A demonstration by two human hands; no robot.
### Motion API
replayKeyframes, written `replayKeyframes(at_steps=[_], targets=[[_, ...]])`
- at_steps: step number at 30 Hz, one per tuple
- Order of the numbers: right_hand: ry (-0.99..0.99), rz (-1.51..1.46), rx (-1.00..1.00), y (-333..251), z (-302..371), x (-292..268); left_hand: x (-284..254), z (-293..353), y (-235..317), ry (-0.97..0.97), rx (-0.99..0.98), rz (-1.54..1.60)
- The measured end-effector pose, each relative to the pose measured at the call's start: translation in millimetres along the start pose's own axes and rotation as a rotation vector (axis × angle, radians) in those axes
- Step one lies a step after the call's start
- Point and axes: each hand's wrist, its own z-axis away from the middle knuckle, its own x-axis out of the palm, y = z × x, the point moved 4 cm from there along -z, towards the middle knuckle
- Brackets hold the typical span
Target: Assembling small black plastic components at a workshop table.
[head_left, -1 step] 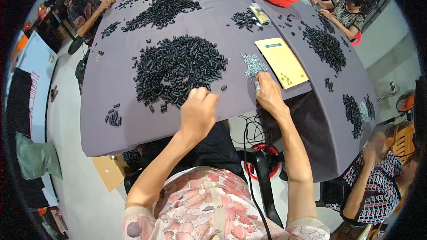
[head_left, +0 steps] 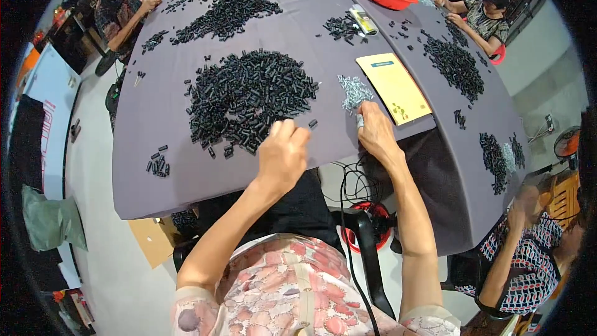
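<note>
- A sideways brush of my left grip [head_left: 283, 155] could scatter the black pieces [head_left: 267, 81] just beyond it; short and round-looking, they might roll off the counter [head_left: 311, 40].
- My right grip [head_left: 376, 129] could drag several silvery pieces [head_left: 353, 90] at once, since they lie jumbled right by its fingertips.
- My left fingers curl in — whether clamped on a piece, I cannot tell; my right fingers point down with hidden tips, so I cannot tell there either.
- The black pieces look like stubby, glossy tubes, heaped ahead and left of my left grip.
- The silvery ones look thin and pale, ahead of my right grip — beside a yellow booklet [head_left: 395, 87].
</note>
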Motion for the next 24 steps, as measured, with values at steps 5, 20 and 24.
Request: replayKeyframes(at_steps=[5, 20, 24], targets=[[0.05, -0.218, -0.005, -3, 3, -8, 34, -18, 9, -0.097, -0.135, 0.21], [-0.075, -0.967, 0.324, -16, 20, 17, 21, 24, -1, -0.1, -0.067, -0.096], [-0.057, -0.946, 0.274, -29, 17, 24, -2, 10, -38, -0.03, -0.146, -0.312]])
